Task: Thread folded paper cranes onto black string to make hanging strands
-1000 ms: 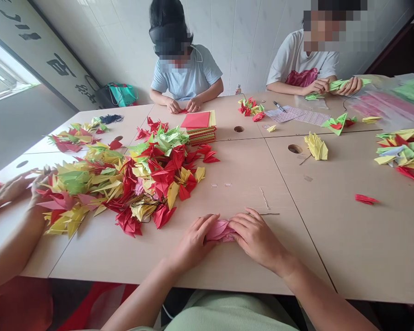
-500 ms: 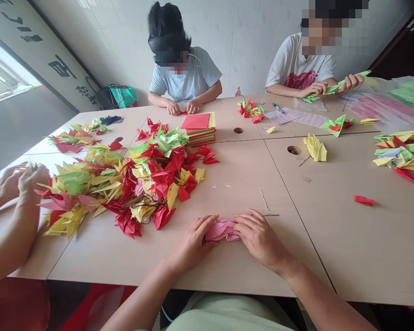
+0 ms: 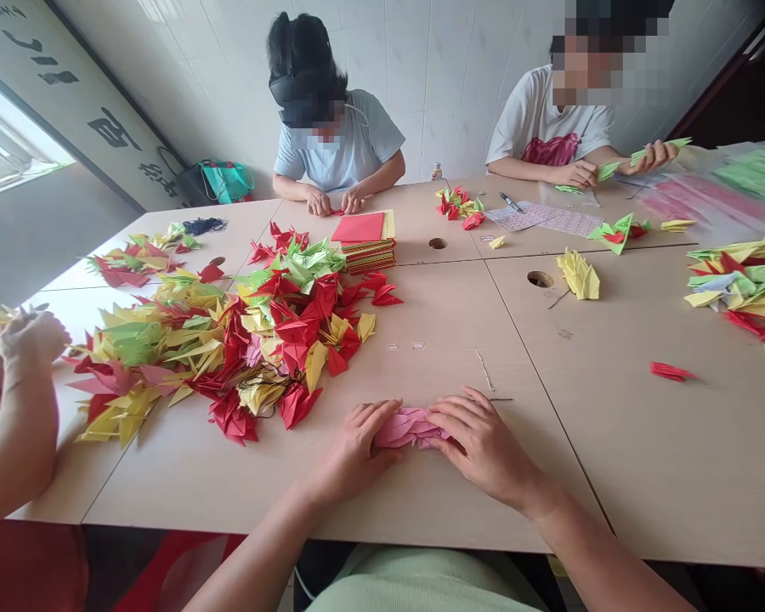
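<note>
A bundle of folded pink paper [image 3: 411,427] lies on the table near its front edge, between my two hands. My left hand [image 3: 363,446] is wrapped round the bundle's left end, thumb toward me. Curled over the right end is my right hand [image 3: 478,438], its fingers pressed on the paper. Just beyond the right hand are a thin dark stick [image 3: 501,399] and a twisted pale string [image 3: 484,371]. Two small paper labels [image 3: 418,346] lie farther forward.
A large heap of red, yellow and green folded paper [image 3: 293,331] spreads at left, before a stack of square sheets [image 3: 363,242]. A person's hands [image 3: 29,340] are at far left; two people sit opposite. More folded paper [image 3: 739,280] lies right.
The hands at far left have moved left and now show a yellow piece. Across the table, the right-hand person's hands have drawn green pieces apart. My hands have barely moved.
</note>
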A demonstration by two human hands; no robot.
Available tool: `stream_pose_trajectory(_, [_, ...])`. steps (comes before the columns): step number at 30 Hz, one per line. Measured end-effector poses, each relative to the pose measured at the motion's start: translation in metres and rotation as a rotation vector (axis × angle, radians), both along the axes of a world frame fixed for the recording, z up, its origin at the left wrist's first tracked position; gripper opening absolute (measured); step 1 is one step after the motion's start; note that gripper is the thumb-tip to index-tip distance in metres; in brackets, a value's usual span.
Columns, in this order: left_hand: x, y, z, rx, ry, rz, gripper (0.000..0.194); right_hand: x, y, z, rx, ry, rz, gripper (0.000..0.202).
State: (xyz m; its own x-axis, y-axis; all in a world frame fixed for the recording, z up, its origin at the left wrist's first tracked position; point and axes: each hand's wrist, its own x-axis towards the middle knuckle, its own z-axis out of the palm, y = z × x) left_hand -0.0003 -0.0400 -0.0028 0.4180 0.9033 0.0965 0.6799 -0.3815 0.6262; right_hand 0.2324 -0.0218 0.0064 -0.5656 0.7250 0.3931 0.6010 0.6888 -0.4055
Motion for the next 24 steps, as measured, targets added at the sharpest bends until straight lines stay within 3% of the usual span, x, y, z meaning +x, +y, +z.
stream_pose_trajectory(7, [0.001, 0.001, 0.001, 0.024, -0.024, -0.007, 0.06, 0.002, 0.001, -0.007, -0.013, 0.052, 0.001, 0.023])
stream_pose_trajectory(13, [0.001, 0.001, 0.0, 0.018, -0.015, -0.015, 0.067, 0.001, 0.0, -0.01, -0.041, 0.101, -0.023, 0.02])
stream_pose_trajectory(17, [0.003, 0.001, 0.0, 0.032, -0.003, -0.009, 0.058, 0.001, -0.001, -0.009, -0.011, 0.066, -0.023, 0.022])
stream_pose_trajectory(24, [0.004, 0.001, 0.0, 0.064, -0.006, -0.019, 0.055, 0.002, -0.001, -0.012, -0.01, -0.023, -0.009, 0.038])
